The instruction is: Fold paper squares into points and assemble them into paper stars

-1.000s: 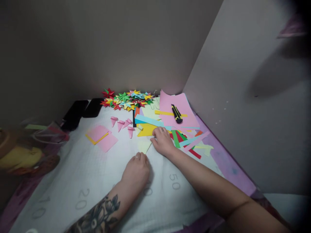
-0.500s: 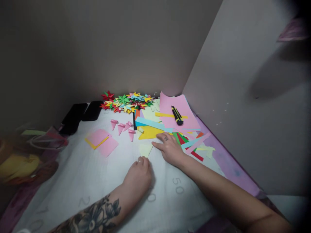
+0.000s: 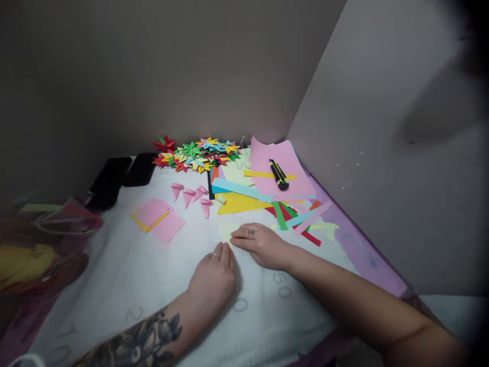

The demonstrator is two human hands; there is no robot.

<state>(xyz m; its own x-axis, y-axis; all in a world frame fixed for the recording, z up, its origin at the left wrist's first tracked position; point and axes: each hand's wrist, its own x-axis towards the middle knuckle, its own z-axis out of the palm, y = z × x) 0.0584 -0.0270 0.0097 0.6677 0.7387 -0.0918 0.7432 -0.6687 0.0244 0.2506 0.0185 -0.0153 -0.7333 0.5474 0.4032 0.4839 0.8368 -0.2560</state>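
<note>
A small piece of pale yellow-green paper (image 3: pixel 228 230) lies flat on the white cloth, partly covered by my fingers. My left hand (image 3: pixel 214 272) is closed, its fingertips pressed together on the paper's near edge. From the right, my right hand (image 3: pixel 263 247) holds the paper's right side, thumb and fingers drawn together. Beyond my hands sit several small folded pink paper pieces (image 3: pixel 206 207). To the left lie pink paper squares (image 3: pixel 168 227) with a yellow strip. The fold under my fingertips is hidden.
At the back is a pile of colourful folded paper stars (image 3: pixel 191 150). A box cutter (image 3: pixel 278 174) rests on pink sheets (image 3: pixel 300 178). Coloured paper strips (image 3: pixel 305 224) are scattered at right, near yellow paper (image 3: pixel 240 202). Two dark phones (image 3: pixel 140 169) lie far left, a plastic bag (image 3: pixel 26 260) nearer.
My right hand has come nearer and slightly left, off the yellow paper, and its spread fingers have closed together at the pale paper. My left hand has shifted only slightly.
</note>
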